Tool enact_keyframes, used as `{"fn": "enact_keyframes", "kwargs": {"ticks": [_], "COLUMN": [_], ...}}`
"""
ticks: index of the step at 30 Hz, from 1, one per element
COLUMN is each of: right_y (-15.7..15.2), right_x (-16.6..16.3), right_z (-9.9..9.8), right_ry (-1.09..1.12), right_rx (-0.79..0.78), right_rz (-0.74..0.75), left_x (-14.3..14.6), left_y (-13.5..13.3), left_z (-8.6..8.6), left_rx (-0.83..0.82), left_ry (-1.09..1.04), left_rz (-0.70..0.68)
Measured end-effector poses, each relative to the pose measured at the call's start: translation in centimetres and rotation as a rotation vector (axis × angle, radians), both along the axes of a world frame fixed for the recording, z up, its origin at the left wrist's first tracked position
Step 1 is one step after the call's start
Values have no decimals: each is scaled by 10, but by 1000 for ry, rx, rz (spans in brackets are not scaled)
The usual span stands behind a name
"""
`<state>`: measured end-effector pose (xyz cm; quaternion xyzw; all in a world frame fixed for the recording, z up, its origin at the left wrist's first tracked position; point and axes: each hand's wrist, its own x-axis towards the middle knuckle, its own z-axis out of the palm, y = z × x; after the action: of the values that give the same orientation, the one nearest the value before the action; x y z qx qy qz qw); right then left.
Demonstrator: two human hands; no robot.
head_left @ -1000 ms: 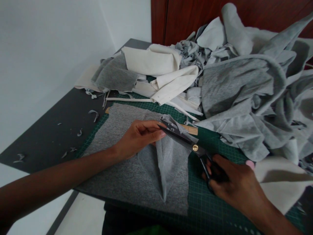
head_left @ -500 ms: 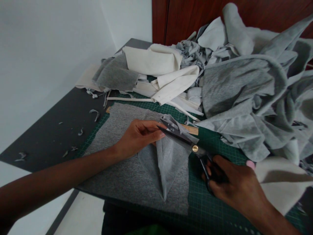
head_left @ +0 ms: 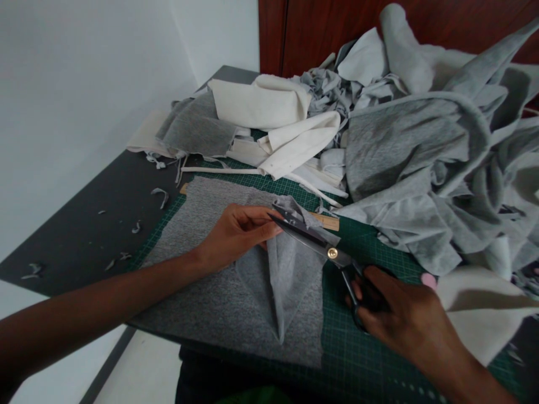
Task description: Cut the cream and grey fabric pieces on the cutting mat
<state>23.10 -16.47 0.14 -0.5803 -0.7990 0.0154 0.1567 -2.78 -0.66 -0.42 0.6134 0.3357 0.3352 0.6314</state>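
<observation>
A grey knit fabric piece [head_left: 219,292] lies on a green cutting mat [head_left: 362,348], with a raised fold running up its middle. My left hand [head_left: 238,233] pinches the top of that fold, fingers closed on the cloth. My right hand [head_left: 396,317] grips the black handles of a pair of scissors [head_left: 320,247]. The blades point left and up and meet the fabric's upper edge right beside my left fingertips. The blades look nearly closed on the cloth.
A large heap of grey fabric [head_left: 425,146] fills the right and back. Folded cream cloth [head_left: 273,120] and a grey piece [head_left: 197,132] lie behind. A wooden ruler end [head_left: 328,221] shows under the fabric. Small scraps [head_left: 160,193] dot the dark table [head_left: 84,230] at left.
Almost nothing has changed: both hands hold their places. The scissors have crept slightly left along the fabric edge.
</observation>
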Motion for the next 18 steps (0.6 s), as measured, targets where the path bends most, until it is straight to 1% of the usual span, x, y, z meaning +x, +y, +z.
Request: {"fn": "enact_keyframes", "kwargs": {"ticks": [8, 13, 18], "right_y": [-1, 1, 3], "right_x": [1, -4, -5], "right_z": [1, 5, 4], "right_ry": [-5, 20, 71], "right_rx": [1, 25, 12], "right_rz": [9, 1, -29], "left_x": [2, 1, 2], "left_y": [0, 1, 1], "left_z": [3, 1, 3], "left_rx": [-19, 24, 44], "left_ry": [-47, -1, 30], "left_rz": [-11, -8, 15]}}
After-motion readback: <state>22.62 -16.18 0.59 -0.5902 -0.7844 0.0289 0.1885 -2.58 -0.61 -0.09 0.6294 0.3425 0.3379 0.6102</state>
